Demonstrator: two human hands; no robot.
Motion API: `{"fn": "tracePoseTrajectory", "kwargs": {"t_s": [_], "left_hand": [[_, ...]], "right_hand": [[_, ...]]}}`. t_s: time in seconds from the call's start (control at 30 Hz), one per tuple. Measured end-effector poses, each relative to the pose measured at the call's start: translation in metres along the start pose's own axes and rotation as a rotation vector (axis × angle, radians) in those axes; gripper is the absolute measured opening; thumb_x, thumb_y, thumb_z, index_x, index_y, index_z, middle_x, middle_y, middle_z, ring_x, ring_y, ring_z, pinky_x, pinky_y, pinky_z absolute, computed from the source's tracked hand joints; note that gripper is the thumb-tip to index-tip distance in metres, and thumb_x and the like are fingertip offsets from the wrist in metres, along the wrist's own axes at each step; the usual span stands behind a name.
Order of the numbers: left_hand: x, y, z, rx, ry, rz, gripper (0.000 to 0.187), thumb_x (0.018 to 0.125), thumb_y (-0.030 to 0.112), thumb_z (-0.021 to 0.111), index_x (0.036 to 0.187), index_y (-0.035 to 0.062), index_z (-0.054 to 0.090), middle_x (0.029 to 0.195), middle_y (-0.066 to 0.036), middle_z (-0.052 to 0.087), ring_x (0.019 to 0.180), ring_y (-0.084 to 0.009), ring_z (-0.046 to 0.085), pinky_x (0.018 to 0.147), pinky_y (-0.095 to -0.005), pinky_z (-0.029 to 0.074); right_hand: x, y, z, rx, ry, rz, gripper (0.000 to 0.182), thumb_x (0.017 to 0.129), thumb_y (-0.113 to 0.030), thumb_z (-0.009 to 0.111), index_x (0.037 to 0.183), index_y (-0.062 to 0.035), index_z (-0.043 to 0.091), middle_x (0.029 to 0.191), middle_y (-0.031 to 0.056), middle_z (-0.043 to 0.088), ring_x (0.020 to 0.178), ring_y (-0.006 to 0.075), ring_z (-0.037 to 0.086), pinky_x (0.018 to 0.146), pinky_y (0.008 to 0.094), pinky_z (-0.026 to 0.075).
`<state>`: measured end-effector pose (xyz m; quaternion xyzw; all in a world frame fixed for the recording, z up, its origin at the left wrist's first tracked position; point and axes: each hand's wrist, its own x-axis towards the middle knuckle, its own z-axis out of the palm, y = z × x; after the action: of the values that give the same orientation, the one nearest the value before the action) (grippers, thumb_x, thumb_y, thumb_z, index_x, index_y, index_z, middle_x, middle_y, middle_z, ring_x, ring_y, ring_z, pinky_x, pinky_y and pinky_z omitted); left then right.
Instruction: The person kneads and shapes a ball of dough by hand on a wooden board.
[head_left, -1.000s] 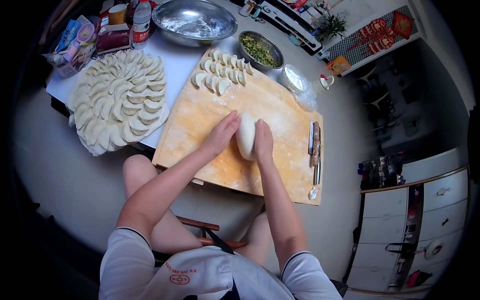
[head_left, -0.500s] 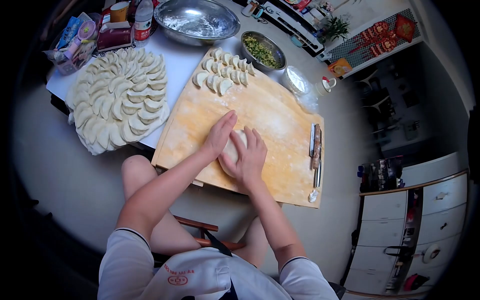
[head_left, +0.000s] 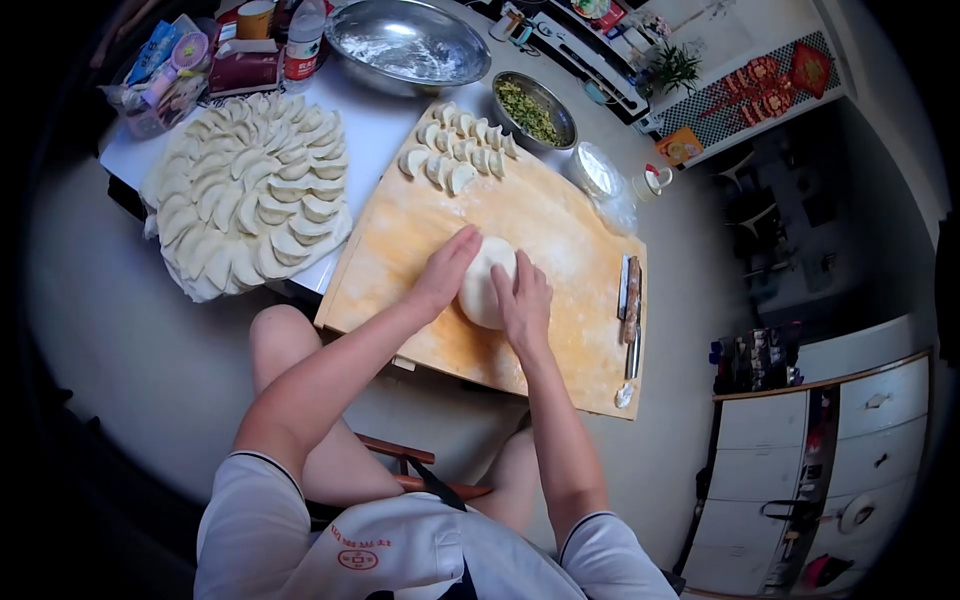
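A smooth, pale lump of dough (head_left: pixel 484 290) rests on the floury wooden board (head_left: pixel 400 235). My left hand (head_left: pixel 447 270) presses against its left side, fingers together and pointing away from me. On the opposite side my right hand (head_left: pixel 526 305) curls round the dough, its thumb and fingers touching the edge and top. The dough's upper face shows between the two hands. Short rows of shaped dumplings (head_left: pixel 462 178) sit at the board's far left corner. Along its right edge lie a rolling pin (head_left: pixel 632 300) and a knife-like metal tool (head_left: pixel 623 285).
Left of the board, a round tray is covered with many dumplings (head_left: pixel 250 190). Beyond are a large steel basin (head_left: pixel 410 50), a bowl of green filling (head_left: pixel 530 112), a plastic bottle (head_left: pixel 303 45) and a clear bag-wrapped container (head_left: pixel 598 175). A white cup (head_left: pixel 652 182) stands farther right.
My right hand has shifted right and loosened from over the dough, so more of its top shows. My left hand stays at its left side. The whole view has shifted slightly.
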<state>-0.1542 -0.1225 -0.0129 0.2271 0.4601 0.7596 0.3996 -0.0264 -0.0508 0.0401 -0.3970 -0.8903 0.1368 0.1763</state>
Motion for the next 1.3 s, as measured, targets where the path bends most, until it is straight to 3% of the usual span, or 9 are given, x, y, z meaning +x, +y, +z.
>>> {"fn": "tracePoseTrajectory", "kwargs": {"t_s": [0.23, 0.33, 0.47, 0.67, 0.9, 1.07, 1.17, 1.27, 1.3], "left_hand": [[-0.002, 0.008, 0.002, 0.036, 0.023, -0.008, 0.063, 0.103, 0.04, 0.049, 0.143, -0.0073, 0.04, 0.143, -0.016, 0.05, 0.136, -0.0217, 0.043, 0.114, -0.0302, 0.03], [-0.007, 0.008, 0.005, 0.012, 0.012, -0.024, 0.063, 0.103, 0.04, 0.049, 0.143, -0.0074, 0.04, 0.143, -0.017, 0.05, 0.136, -0.0222, 0.043, 0.113, -0.0302, 0.03], [-0.006, -0.003, 0.005, 0.109, 0.013, 0.033, 0.067, 0.1, 0.043, 0.052, 0.142, -0.0081, 0.04, 0.141, -0.02, 0.051, 0.131, -0.024, 0.048, 0.109, -0.0312, 0.035], [-0.002, -0.003, -0.001, 0.165, 0.044, 0.061, 0.066, 0.101, 0.042, 0.052, 0.143, -0.0071, 0.04, 0.14, -0.021, 0.051, 0.131, -0.0239, 0.048, 0.109, -0.0318, 0.036], [-0.003, 0.001, 0.002, 0.007, -0.002, -0.003, 0.065, 0.102, 0.042, 0.049, 0.145, -0.0051, 0.039, 0.145, -0.016, 0.048, 0.136, -0.0199, 0.041, 0.114, -0.0298, 0.029], [-0.005, 0.002, 0.006, 0.099, -0.008, 0.024, 0.074, 0.1, 0.048, 0.051, 0.143, -0.0096, 0.037, 0.145, -0.023, 0.046, 0.134, -0.0265, 0.044, 0.112, -0.0327, 0.033], [-0.008, 0.009, 0.001, 0.077, 0.01, 0.028, 0.074, 0.099, 0.049, 0.051, 0.143, -0.0094, 0.038, 0.144, -0.022, 0.047, 0.134, -0.0271, 0.045, 0.112, -0.0332, 0.033], [-0.012, 0.01, 0.003, 0.083, 0.003, 0.017, 0.073, 0.099, 0.048, 0.051, 0.142, -0.0092, 0.039, 0.144, -0.022, 0.048, 0.134, -0.0267, 0.045, 0.112, -0.0335, 0.033], [-0.012, 0.007, 0.005, 0.082, -0.003, 0.0, 0.07, 0.1, 0.046, 0.05, 0.143, -0.0079, 0.04, 0.144, -0.02, 0.048, 0.134, -0.0244, 0.045, 0.112, -0.0323, 0.033]], "right_hand": [[-0.074, -0.016, -0.061, 0.145, -0.023, 0.095, 0.064, 0.086, -0.041, 0.069, 0.135, -0.0026, 0.051, 0.131, 0.0241, 0.052, 0.121, 0.0415, 0.047, 0.103, 0.0482, 0.037], [-0.063, -0.014, -0.034, -0.142, 0.186, -0.409, 0.067, 0.082, -0.044, 0.071, 0.136, -0.0086, 0.053, 0.132, 0.0218, 0.052, 0.124, 0.0422, 0.046, 0.104, 0.0522, 0.035], [-0.013, 0.005, 0.019, -0.217, 0.14, -0.454, 0.056, 0.079, -0.05, 0.068, 0.126, -0.0205, 0.063, 0.134, 0.0159, 0.053, 0.124, 0.0399, 0.047, 0.1, 0.0536, 0.038], [0.057, -0.011, 0.003, 0.012, -0.131, 0.242, 0.056, 0.086, -0.058, 0.058, 0.127, -0.0214, 0.064, 0.13, 0.019, 0.057, 0.121, 0.0363, 0.054, 0.097, 0.0475, 0.045], [0.042, 0.031, -0.009, 0.427, -0.192, 0.148, 0.068, 0.094, -0.054, 0.052, 0.132, 0.0019, 0.056, 0.132, 0.0286, 0.055, 0.12, 0.0395, 0.056, 0.101, 0.0414, 0.043], [-0.038, -0.014, -0.06, 0.362, -0.346, 0.281, 0.068, 0.089, -0.04, 0.07, 0.139, 0.0016, 0.05, 0.119, 0.0173, 0.062, 0.107, 0.0262, 0.061, 0.088, 0.0326, 0.049], [-0.061, -0.018, -0.074, 0.264, -0.175, 0.234, 0.068, 0.084, -0.04, 0.073, 0.134, 0.0012, 0.054, 0.12, 0.0271, 0.057, 0.113, 0.0384, 0.056, 0.1, 0.045, 0.043], [-0.057, -0.004, -0.038, -0.037, 0.19, -0.321, 0.066, 0.08, -0.041, 0.075, 0.131, -0.0038, 0.057, 0.131, 0.0241, 0.051, 0.12, 0.0417, 0.05, 0.101, 0.0486, 0.04], [-0.051, -0.005, -0.018, -0.187, 0.141, -0.453, 0.064, 0.079, -0.043, 0.074, 0.132, -0.0101, 0.057, 0.137, 0.0219, 0.046, 0.123, 0.0451, 0.045, 0.101, 0.0517, 0.038]]}}
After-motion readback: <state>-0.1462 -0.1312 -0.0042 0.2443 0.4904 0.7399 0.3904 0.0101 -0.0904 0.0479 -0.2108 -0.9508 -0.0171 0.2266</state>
